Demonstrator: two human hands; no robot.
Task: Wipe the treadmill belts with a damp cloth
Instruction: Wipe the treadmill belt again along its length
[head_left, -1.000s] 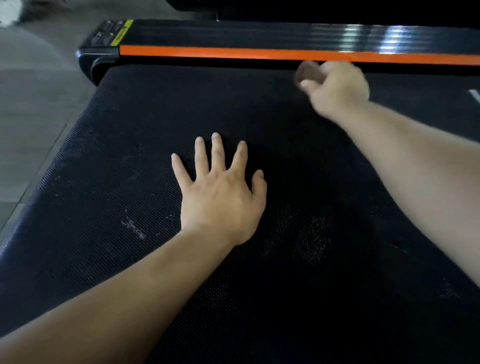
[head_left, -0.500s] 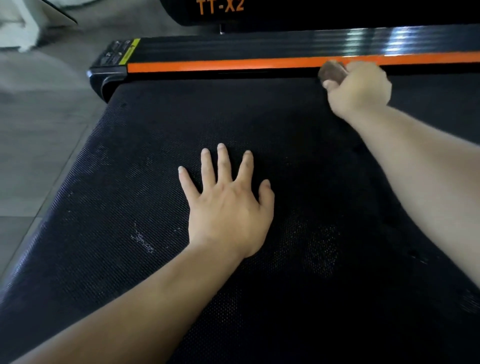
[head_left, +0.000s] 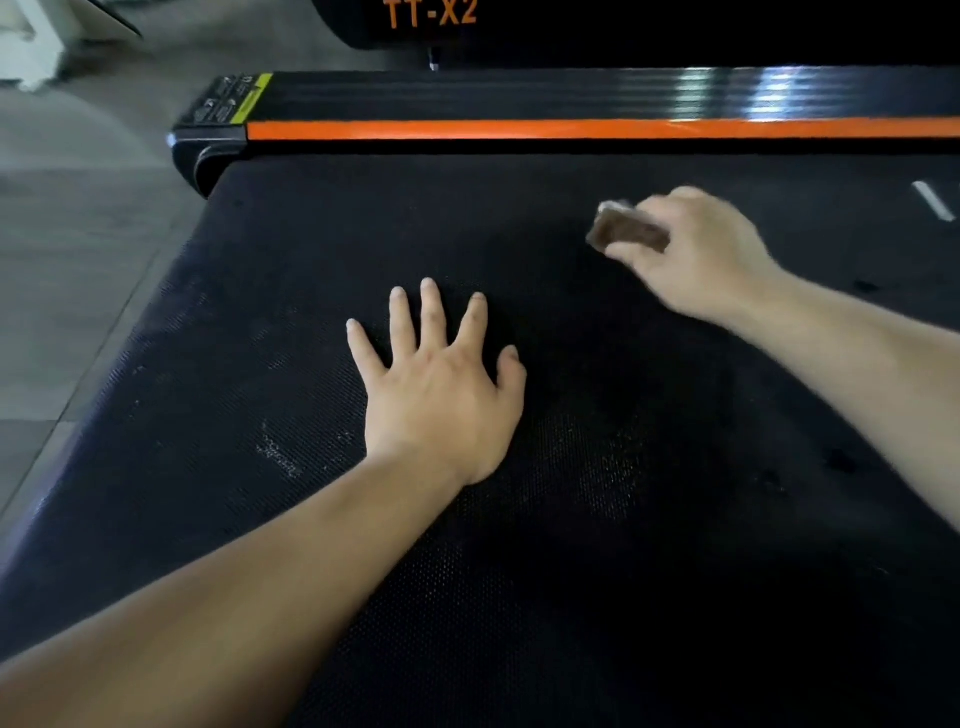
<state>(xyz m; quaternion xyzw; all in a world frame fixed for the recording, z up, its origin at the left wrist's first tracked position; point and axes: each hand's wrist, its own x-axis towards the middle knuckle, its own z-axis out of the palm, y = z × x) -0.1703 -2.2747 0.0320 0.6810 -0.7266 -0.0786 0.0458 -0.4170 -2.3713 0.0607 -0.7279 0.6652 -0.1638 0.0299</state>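
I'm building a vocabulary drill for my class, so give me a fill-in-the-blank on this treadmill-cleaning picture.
The left hand lies flat on the treadmill belt with its fingers ____ apart.
The right hand grips a ____ cloth.
The stripe along the side rail is ____.
Missing words: spread; brown; orange.
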